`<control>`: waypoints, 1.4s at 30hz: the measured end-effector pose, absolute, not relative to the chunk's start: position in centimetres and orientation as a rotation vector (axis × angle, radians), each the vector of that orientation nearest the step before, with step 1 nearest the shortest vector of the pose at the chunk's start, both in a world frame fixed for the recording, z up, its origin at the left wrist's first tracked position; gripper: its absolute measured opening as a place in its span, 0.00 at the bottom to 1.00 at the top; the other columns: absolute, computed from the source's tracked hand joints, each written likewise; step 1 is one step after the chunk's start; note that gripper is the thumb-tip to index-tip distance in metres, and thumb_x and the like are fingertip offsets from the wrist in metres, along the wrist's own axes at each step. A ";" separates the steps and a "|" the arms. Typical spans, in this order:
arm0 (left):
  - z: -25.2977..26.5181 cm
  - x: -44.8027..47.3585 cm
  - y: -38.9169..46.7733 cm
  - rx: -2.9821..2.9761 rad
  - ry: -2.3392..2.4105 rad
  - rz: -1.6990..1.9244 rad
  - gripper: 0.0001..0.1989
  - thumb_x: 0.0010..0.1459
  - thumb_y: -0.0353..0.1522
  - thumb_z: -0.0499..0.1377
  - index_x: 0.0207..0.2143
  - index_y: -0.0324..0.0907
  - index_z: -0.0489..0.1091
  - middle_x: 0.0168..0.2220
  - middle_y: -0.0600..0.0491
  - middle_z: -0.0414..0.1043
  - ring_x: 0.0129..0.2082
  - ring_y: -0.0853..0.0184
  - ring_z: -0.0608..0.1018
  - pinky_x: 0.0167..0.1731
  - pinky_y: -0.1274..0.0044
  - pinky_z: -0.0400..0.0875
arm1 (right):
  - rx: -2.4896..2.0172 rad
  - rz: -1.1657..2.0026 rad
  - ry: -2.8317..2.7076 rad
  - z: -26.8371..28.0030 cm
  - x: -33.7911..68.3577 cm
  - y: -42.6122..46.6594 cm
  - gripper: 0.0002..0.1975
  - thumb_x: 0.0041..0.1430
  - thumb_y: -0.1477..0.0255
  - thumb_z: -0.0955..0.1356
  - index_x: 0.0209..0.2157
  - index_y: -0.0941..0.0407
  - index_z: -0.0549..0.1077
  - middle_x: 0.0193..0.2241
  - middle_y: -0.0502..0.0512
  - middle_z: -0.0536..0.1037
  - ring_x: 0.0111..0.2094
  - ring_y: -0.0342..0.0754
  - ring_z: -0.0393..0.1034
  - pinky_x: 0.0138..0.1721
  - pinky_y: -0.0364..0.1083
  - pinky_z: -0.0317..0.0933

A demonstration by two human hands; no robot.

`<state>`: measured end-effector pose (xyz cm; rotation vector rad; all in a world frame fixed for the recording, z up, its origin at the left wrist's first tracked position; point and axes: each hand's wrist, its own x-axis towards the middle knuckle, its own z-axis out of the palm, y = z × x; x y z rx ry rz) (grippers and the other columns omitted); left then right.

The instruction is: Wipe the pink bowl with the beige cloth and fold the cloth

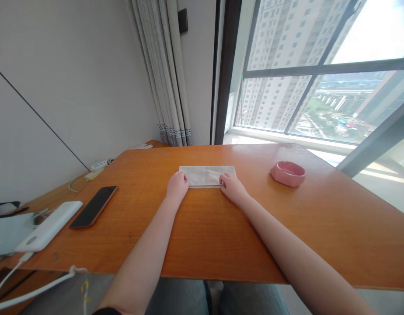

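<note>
A pale, off-white cloth (205, 176) lies flat on the wooden table, folded into a long narrow strip. Its length runs from left to right in front of me. At its left end my left hand (178, 186) has its fingers curled closed on the near corner. The fingers of my right hand (233, 187) are bent in and pinch the near edge close to the right end. Both hands rest low against the tabletop, and the fingertips are partly hidden.
A pink ashtray-like dish (288, 173) sits to the right on the table (221, 245). On the left lie a dark phone (94, 207) and a white power bank (50, 226) with a white cable (34, 291). A power strip (101, 165) is by the wall.
</note>
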<state>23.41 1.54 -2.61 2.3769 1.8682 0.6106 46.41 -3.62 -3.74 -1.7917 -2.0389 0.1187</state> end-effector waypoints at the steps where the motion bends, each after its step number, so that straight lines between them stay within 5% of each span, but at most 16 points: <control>1: -2.5 23.5 1.4 2.398 1.829 0.594 0.06 0.55 0.30 0.51 0.29 0.42 0.66 0.34 0.48 0.71 0.34 0.63 0.73 0.34 0.74 0.64 | -1.791 0.106 -2.042 -3.6 46.4 -3.6 0.10 0.51 0.82 0.60 0.32 0.55 0.68 0.33 0.53 0.69 0.33 0.46 0.61 0.34 0.42 0.52; 6: -2.3 23.7 0.7 2.418 1.729 0.381 0.09 0.48 0.23 0.53 0.31 0.43 0.68 0.36 0.48 0.72 0.37 0.60 0.74 0.37 0.72 0.64 | -1.880 0.070 -2.045 -3.5 46.4 -3.6 0.09 0.51 0.81 0.61 0.32 0.56 0.69 0.33 0.55 0.70 0.34 0.47 0.63 0.36 0.43 0.53; 26: -1.5 24.7 0.3 2.548 1.708 0.574 0.09 0.50 0.23 0.50 0.29 0.43 0.66 0.35 0.49 0.71 0.39 0.61 0.72 0.39 0.71 0.63 | -2.168 -0.081 -1.897 -2.2 45.6 -4.3 0.15 0.58 0.83 0.57 0.38 0.54 0.69 0.42 0.56 0.70 0.32 0.46 0.65 0.28 0.44 0.51; 35: -2.5 25.0 0.3 2.460 1.523 0.397 0.11 0.49 0.21 0.51 0.29 0.44 0.68 0.35 0.49 0.71 0.38 0.62 0.72 0.41 0.72 0.65 | -2.394 -0.051 -1.886 -1.9 45.8 -4.9 0.15 0.58 0.82 0.57 0.42 0.59 0.71 0.42 0.67 0.72 0.42 0.55 0.70 0.36 0.48 0.57; 42: -1.9 24.8 0.0 2.434 1.443 0.346 0.11 0.48 0.21 0.51 0.26 0.44 0.69 0.34 0.49 0.73 0.36 0.62 0.73 0.37 0.74 0.65 | -2.366 0.003 -1.982 -1.4 46.6 -4.9 0.14 0.54 0.82 0.60 0.33 0.59 0.76 0.36 0.65 0.75 0.42 0.57 0.69 0.45 0.54 0.52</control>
